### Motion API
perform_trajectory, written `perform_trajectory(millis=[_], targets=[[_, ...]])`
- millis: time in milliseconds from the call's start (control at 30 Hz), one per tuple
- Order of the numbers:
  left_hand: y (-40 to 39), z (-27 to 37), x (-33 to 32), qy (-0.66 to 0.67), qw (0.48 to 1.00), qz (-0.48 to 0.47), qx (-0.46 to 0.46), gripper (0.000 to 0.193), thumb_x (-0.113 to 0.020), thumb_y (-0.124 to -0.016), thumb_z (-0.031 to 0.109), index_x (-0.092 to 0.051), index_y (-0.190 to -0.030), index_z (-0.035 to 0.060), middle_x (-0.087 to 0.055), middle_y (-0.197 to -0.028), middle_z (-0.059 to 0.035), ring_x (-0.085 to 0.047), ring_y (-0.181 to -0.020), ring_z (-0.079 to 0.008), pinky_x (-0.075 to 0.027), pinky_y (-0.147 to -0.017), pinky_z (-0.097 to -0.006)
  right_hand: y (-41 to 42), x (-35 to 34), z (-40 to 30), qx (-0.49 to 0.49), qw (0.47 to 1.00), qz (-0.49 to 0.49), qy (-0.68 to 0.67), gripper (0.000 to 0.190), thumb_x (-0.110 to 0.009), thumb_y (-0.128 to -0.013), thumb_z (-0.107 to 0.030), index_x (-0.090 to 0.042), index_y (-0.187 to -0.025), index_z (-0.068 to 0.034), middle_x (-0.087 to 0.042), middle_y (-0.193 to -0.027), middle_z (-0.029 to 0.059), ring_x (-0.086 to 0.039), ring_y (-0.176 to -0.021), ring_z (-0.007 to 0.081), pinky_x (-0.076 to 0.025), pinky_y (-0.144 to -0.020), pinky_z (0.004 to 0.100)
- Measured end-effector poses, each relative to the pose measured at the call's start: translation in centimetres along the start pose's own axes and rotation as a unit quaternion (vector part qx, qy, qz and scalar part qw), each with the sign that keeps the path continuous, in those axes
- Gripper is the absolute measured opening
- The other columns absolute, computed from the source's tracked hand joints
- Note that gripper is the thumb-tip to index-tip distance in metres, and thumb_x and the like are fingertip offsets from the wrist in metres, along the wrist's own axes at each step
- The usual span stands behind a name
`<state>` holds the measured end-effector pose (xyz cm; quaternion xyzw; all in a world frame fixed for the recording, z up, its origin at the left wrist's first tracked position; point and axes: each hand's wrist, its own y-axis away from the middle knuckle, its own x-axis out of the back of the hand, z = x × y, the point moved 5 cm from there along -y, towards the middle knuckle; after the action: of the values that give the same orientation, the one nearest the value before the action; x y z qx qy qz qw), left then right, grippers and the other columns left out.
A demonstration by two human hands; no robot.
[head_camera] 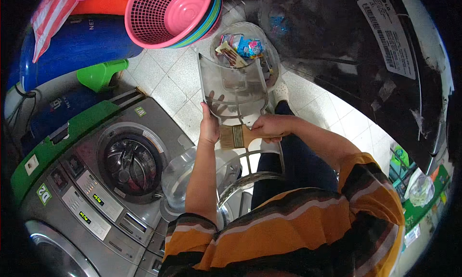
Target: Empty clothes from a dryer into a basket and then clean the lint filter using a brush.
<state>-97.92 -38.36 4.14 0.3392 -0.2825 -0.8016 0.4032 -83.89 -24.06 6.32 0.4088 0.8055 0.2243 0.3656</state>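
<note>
My left hand (211, 123) grips the left edge of a long framed mesh filter screen (238, 82), its fingers showing through the mesh. The wooden handle of a flat paintbrush (236, 136) is in my right hand (272, 128). The brush lies across the screen, bristles pointing left, close to my left wrist. The screen stretches from near my body toward a clear bin of wrappers, its far end overlapping the bin.
Front-load washing machines (131, 165) stand at the left, and a dark appliance panel (343, 49) is at the upper right. Stacked plastic baskets (173, 17), blue drums (79, 46) and a green scoop (99, 75) lie beyond. A clear bin (272, 49) of wrappers stands on the tiled floor.
</note>
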Motion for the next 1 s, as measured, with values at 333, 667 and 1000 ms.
perform_trajectory(millis=[333, 667, 1000], targets=[[-0.2, 0.4, -0.3, 0.009, 1.000, 0.015, 0.009, 0.067, -0.026, -0.095, 0.064, -0.029, -0.147, 0.0221, -0.039, -0.144, -0.0108, -0.039, -0.126, -0.0284, -0.030, -0.107, -0.0454, -0.2, 0.8, 1.4, -0.004, 0.992, 0.122, -0.027, 0.032, -0.047, -0.097, -0.033, -0.060, -0.094, -0.003, -0.057, -0.063, 0.0050, -0.051, -0.046, 0.0119, -0.043, -0.042, 0.0297], [0.5, 0.3, -0.1, 0.082, 0.996, 0.001, 0.034, 0.070, -0.027, -0.092, 0.067, -0.023, -0.149, 0.0246, -0.035, -0.147, -0.0123, -0.039, -0.130, -0.0348, -0.036, -0.104, -0.0504, -1.0, 2.6, 1.3, 0.042, 0.974, 0.204, -0.089, 0.038, -0.050, -0.095, -0.040, -0.061, -0.094, -0.004, -0.055, -0.059, 0.0042, -0.051, -0.044, 0.0113, -0.042, -0.041, 0.0289], [0.5, 0.4, 0.2, 0.047, 0.999, -0.011, -0.012, 0.071, -0.025, -0.093, 0.065, -0.022, -0.149, 0.0219, -0.034, -0.147, -0.0139, -0.038, -0.130, -0.0335, -0.031, -0.109, -0.0461, -1.0, 1.3, 0.8, 0.002, 0.988, 0.130, -0.081, 0.036, -0.047, -0.097, -0.036, -0.060, -0.087, -0.003, -0.056, -0.061, 0.0040, -0.052, -0.046, 0.0117, -0.044, -0.044, 0.0297]])
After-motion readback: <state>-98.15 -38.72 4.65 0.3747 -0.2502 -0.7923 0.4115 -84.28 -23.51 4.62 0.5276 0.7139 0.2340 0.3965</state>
